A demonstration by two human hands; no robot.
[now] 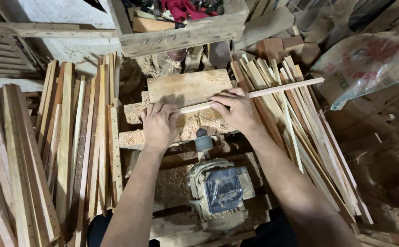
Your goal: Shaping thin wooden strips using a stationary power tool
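Pressing down with fingers together, the left hand [159,124] and right hand [237,109] pin a thin wooden strip [272,90] flat on the sawdust-covered work block [188,87]. This looks like mid-feed past the small motor [221,188] near the person; the next move calls for steady, even pressure.

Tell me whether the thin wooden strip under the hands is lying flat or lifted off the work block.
Lying flat. The strip rests across the sawdust-covered block, pressed down by the left hand and right hand.

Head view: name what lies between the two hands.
In the head view, the thin wooden strip spans from left hand to right hand, over the sawdust-covered wooden block.
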